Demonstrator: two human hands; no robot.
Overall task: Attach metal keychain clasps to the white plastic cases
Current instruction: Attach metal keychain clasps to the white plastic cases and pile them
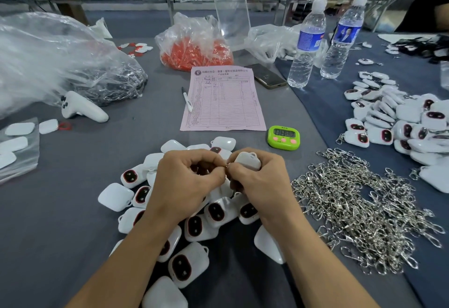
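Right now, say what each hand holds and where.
Right hand grips a white case round its body, loop end up. Left hand pinches a small item beside it; cannot tell what.

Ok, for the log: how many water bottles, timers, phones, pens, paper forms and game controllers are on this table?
Water bottles: 2
Green timer: 1
Phone: 1
Pen: 1
Pink form: 1
White game controller: 1
Total: 7

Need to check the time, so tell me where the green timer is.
In the head view the green timer lies right of centre, off the lower right corner of the pink form, beyond the right hand and left of the metal clasps.
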